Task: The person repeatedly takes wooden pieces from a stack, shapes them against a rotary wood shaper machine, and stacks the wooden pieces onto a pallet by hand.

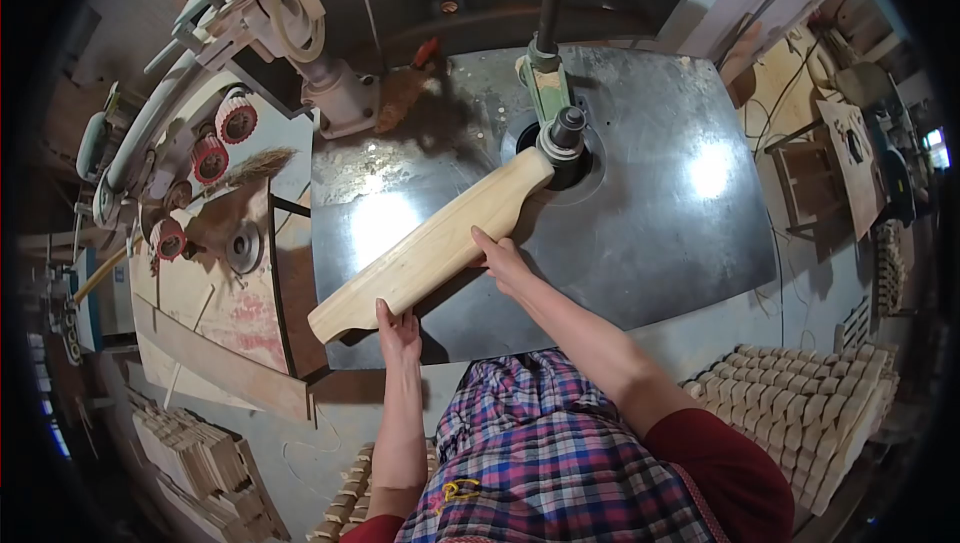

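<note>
A pale wooden board (pixel 430 248) with a curved, notched edge lies slantwise over the metal machine table (pixel 660 233). Its far end meets, or nearly meets, the upright spindle (pixel 567 133); I cannot tell if they touch. My left hand (pixel 400 336) grips the lower edge near the board's near-left end, thumb on top and fingers partly underneath. Farther along the same edge, my right hand (pixel 503 261) is closed on the board, its thumb on the upper face. The fingers below the wood are mostly hidden. A green arm (pixel 546 88) reaches to the spindle from behind.
Left of the table stands a machine with red-rimmed rollers (pixel 237 118) and a grey column (pixel 335 93). A brush of straw (pixel 250 168) lies beside it. Stacked shaped wood pieces (pixel 800 413) are at lower right, with more boards (pixel 205 463) at lower left.
</note>
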Available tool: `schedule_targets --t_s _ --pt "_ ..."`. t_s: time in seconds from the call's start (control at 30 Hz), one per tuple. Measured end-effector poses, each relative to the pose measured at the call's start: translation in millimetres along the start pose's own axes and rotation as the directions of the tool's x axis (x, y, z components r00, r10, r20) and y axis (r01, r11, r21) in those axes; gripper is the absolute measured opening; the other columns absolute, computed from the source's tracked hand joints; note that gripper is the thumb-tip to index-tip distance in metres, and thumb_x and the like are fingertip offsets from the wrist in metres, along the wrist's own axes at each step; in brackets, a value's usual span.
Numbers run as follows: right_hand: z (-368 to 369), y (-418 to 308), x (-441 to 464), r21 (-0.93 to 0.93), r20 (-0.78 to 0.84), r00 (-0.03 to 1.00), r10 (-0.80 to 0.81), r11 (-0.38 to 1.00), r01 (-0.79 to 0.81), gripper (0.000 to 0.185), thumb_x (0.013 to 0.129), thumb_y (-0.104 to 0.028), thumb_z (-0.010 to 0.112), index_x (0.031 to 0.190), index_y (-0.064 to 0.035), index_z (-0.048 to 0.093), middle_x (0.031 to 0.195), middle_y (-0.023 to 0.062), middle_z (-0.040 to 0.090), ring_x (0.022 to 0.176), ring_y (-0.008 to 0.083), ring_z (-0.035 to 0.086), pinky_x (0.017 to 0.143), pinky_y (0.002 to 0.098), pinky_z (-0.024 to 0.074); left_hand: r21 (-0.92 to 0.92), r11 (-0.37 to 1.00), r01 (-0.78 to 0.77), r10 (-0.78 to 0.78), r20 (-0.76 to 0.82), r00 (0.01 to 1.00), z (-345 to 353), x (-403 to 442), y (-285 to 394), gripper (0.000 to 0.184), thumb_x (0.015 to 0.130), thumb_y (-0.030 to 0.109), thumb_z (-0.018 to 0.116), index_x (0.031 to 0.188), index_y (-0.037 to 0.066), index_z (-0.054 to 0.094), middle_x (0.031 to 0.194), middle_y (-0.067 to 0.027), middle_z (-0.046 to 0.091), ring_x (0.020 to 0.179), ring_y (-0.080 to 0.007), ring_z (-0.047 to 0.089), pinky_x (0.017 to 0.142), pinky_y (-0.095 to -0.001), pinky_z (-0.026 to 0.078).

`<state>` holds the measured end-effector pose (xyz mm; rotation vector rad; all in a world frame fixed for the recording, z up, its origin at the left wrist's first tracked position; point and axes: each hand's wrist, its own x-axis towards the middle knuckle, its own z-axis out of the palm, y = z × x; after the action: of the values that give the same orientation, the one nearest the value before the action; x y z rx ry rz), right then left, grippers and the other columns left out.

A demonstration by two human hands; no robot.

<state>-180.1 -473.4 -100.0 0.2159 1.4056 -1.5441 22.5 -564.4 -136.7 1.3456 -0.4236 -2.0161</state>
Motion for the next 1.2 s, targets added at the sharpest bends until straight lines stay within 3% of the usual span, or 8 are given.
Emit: schedule_targets --t_s 0.13,0.5,0.7,0.9,0.97,1.0,1.13,1.2 --pt "13 -12 20 0.080 0.028 1.000 0.008 0.997 -0.010 0.050 0.082 -0.035 0.058 0.107 0.0080 0.051 0.097 0.0186 0.058 0.084 0.0260 0.058 0.080 0.0341 0.0414 0.001 0.998 0.055 -0.055 -0.021 0.998 7 4 4 0.056 0.075 0.050 0.068 0.108 0.006 0.053 0.114 -0.0079 0.049 0.115 -0.0188 0.045 0.093 -0.0313 0.025" --pt "17 -13 34 0.281 0.131 0.991 0.006 0.959 -0.043 0.040 0.079 -0.019 0.060 0.108 0.0063 0.050 0.101 0.0182 0.057 0.089 0.0271 0.057 0.083 0.0347 0.0428 -0.012 0.998 0.060 -0.061 -0.031 0.998 20 4 0 0.056 0.075 0.048 0.068 0.107 0.005 0.051 0.113 -0.0073 0.049 0.113 -0.0180 0.046 0.091 -0.0316 0.026" --pt "31 -2 30 0.352 0.196 0.981 -0.002 0.934 -0.069 0.037 0.077 -0.011 0.062 0.109 0.0053 0.050 0.103 0.0180 0.056 0.092 0.0276 0.057 0.084 0.0350 0.0435 -0.114 0.989 0.098 -0.103 -0.034 0.994 34 -7 -9 0.055 0.076 0.043 0.069 0.110 0.004 0.051 0.115 -0.0082 0.049 0.110 -0.0182 0.048 0.089 -0.0316 0.029" --pt "60 44 5 0.406 0.280 0.960 -0.007 0.907 -0.112 0.037 0.076 -0.002 0.063 0.109 0.0043 0.049 0.105 0.0178 0.056 0.095 0.0282 0.056 0.086 0.0353 0.0443 -0.230 0.971 0.056 -0.064 -0.025 0.998 -28 -27 5 0.051 0.076 0.036 0.071 0.111 0.004 0.052 0.110 -0.0091 0.054 0.106 -0.0190 0.050 0.088 -0.0349 0.036" --pt "63 62 -8 0.424 0.306 0.952 0.007 0.894 -0.143 0.037 0.075 0.001 0.064 0.110 0.0040 0.049 0.105 0.0178 0.055 0.096 0.0283 0.056 0.086 0.0354 0.0445 -0.356 0.932 -0.074 0.097 0.047 0.994 -64 -27 11 0.046 0.077 0.032 0.070 0.114 0.009 0.054 0.106 -0.0066 0.059 0.106 -0.0218 0.052 0.092 -0.0381 0.038" --pt "64 67 -12 0.419 0.316 0.949 0.014 0.895 -0.153 0.037 0.075 0.001 0.064 0.110 0.0040 0.049 0.105 0.0178 0.055 0.096 0.0283 0.056 0.086 0.0354 0.0445 -0.358 0.930 -0.085 0.105 0.037 0.994 -61 -34 16 0.046 0.077 0.032 0.070 0.114 0.009 0.054 0.106 -0.0066 0.059 0.106 -0.0218 0.052 0.092 -0.0381 0.038" --pt "48 84 -43 0.443 0.716 0.672 -0.188 0.867 -0.228 0.039 0.072 0.005 0.064 0.109 -0.0032 0.054 0.105 0.0130 0.057 0.097 0.0254 0.056 0.091 0.0340 0.0436 -0.460 0.872 -0.167 0.333 0.307 0.891 -42 -76 41 0.046 0.073 0.022 0.072 0.112 0.005 0.053 0.105 -0.0084 0.058 0.104 -0.0212 0.051 0.095 -0.0399 0.037" --pt "33 80 -47 0.395 0.749 0.643 -0.161 0.888 -0.237 0.040 0.071 0.005 0.065 0.109 -0.0046 0.055 0.107 0.0118 0.056 0.099 0.0244 0.055 0.092 0.0334 0.0431 -0.428 0.882 -0.199 0.375 0.380 0.846 -41 -83 45 0.044 0.073 0.022 0.071 0.110 0.007 0.054 0.104 -0.0073 0.059 0.105 -0.0219 0.052 0.096 -0.0412 0.036"
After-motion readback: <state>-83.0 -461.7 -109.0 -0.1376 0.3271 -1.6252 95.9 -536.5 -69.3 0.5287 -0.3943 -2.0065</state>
